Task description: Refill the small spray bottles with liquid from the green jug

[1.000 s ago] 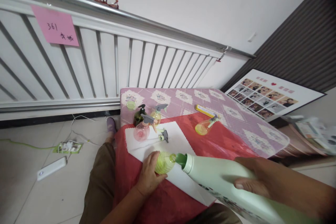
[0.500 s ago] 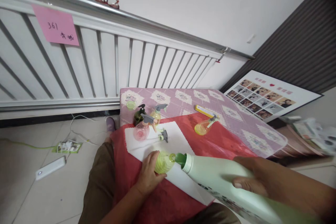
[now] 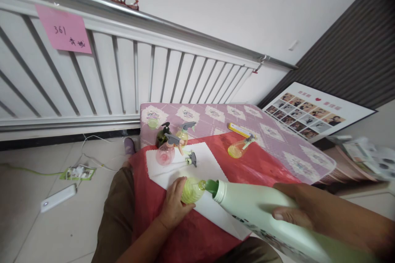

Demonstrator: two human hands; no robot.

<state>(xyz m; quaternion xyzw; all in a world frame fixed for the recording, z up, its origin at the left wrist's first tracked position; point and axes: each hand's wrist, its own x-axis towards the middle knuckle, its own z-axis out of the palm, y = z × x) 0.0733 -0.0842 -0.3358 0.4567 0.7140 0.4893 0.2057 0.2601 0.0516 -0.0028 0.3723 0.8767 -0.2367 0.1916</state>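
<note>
My left hand is wrapped round a yellow-green spray bottle with its head off, the neck tilted to the right. In my right hand lies a large pale green jug, tipped sideways. The jug's dark green spout meets or nearly meets the bottle's mouth; whether liquid flows I cannot make out. A grey trigger spray head with its tube rests on the white cloth. Beyond it stand a pink spray bottle, a dark pump bottle and a yellow spray bottle.
Red sheeting covers part of the patterned table. On it are another yellow spray bottle, a yellow-and-white box and a green cap. A white radiator runs behind. A power strip lies on the floor.
The view has shifted very slightly. Both hands, the bottle and the jug hold practically the same positions.
</note>
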